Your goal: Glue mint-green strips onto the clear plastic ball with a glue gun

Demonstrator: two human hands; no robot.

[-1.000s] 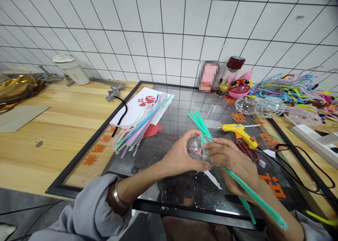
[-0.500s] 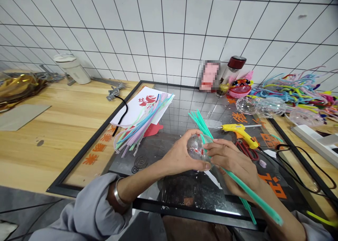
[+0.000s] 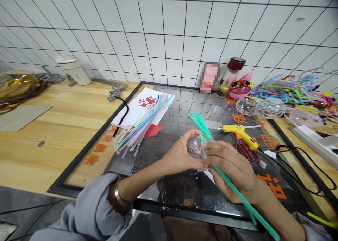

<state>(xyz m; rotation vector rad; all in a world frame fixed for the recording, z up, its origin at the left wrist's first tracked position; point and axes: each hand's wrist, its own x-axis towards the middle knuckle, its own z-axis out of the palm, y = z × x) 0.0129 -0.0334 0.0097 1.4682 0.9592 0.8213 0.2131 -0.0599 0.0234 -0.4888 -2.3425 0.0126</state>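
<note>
My left hand is curled round a clear plastic ball with red and white bits showing on it. Against the ball's right side, my right hand presses a green pipe cleaner with its fingertips. The pipe cleaner runs across the ball and trails out under my right wrist toward the front edge. Part of the ball is covered by my fingers. Just behind it, a bundle of green pipe cleaners lies on the glass.
A yellow glue gun and red-handled scissors lie right of my hands. Pastel pipe cleaners rest on white paper at left. Clear balls, a lidded bottle and a power strip stand farther right.
My right hand has shifted slightly, its lower fingers now nearer the ball. The trailing end of the green pipe cleaner has swung downward. My left hand stays round the ball.
</note>
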